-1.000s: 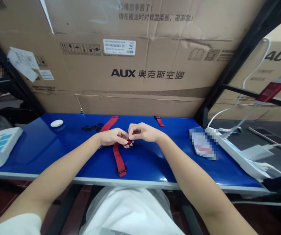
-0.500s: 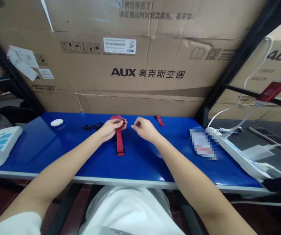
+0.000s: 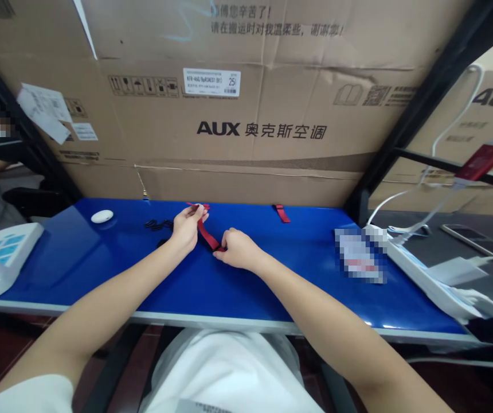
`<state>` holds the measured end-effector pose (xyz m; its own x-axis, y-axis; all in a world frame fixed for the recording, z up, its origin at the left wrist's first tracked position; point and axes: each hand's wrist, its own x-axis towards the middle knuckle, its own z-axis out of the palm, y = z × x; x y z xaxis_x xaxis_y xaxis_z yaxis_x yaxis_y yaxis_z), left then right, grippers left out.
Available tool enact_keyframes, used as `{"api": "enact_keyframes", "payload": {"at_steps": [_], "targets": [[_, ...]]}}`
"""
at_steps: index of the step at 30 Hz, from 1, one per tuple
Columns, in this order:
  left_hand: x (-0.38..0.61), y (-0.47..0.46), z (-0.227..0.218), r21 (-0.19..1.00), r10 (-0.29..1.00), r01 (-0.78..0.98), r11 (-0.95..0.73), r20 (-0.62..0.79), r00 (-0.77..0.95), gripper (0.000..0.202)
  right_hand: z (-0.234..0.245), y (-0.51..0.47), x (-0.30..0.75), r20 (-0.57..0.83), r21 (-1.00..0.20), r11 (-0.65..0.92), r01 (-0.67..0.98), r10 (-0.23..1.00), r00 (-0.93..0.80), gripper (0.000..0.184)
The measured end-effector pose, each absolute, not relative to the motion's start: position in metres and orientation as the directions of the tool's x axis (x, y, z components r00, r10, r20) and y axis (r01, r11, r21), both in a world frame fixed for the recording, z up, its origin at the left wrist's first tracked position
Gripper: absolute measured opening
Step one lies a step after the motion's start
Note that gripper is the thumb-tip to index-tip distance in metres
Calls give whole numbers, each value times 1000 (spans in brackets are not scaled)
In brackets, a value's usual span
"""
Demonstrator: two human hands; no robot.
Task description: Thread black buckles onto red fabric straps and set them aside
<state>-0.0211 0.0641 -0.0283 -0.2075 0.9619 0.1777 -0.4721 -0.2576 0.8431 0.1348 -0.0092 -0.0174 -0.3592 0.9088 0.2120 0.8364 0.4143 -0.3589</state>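
A red strap [image 3: 207, 236] stretches slantwise between my two hands above the blue table. My left hand [image 3: 186, 226] pinches its upper part, and more red webbing shows past the fingertips. With thumb and fingers closed, my right hand [image 3: 238, 248] grips the lower end, where a black buckle [image 3: 215, 248] partly shows. Several small black pieces [image 3: 157, 224] lie on the table to the left of my left hand. Another short red strap [image 3: 282, 214] with a black end rests at the back, apart from both hands.
A big cardboard box [image 3: 246, 115] stands behind the blue table [image 3: 263, 298]. A white oval object [image 3: 102, 217] and a white device [image 3: 3, 258] are at left. On the right are a pixelated packet [image 3: 360, 255], a power strip [image 3: 422, 275] with cables, and a phone [image 3: 478, 241].
My right hand, empty before, has moved left and down and taken hold of the strap's lower end. The strap has swung from hanging straight to slanting. My left hand has shifted slightly left.
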Motion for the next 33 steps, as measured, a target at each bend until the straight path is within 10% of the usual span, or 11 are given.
{"api": "enact_keyframes", "payload": {"at_steps": [9, 15, 21, 33], "targets": [[-20, 59, -26, 910, 984, -405, -89, 143, 105, 27, -4, 4, 161, 406, -534, 447, 717, 880, -246, 9], [-17, 48, -19, 901, 945, -425, -92, 214, 249, 61, -2, 20, 174, 288, -951, 300, 69, 946, -147, 26], [-15, 35, -8, 883, 860, -150, -445, 468, 205, 40, -2, 24, 175, 219, -909, 100, -404, 941, -259, 35], [-14, 12, 1, 765, 746, 107, -636, 573, 340, 24, 10, 14, 186, 191, -981, 184, -56, 893, -407, 35]]}}
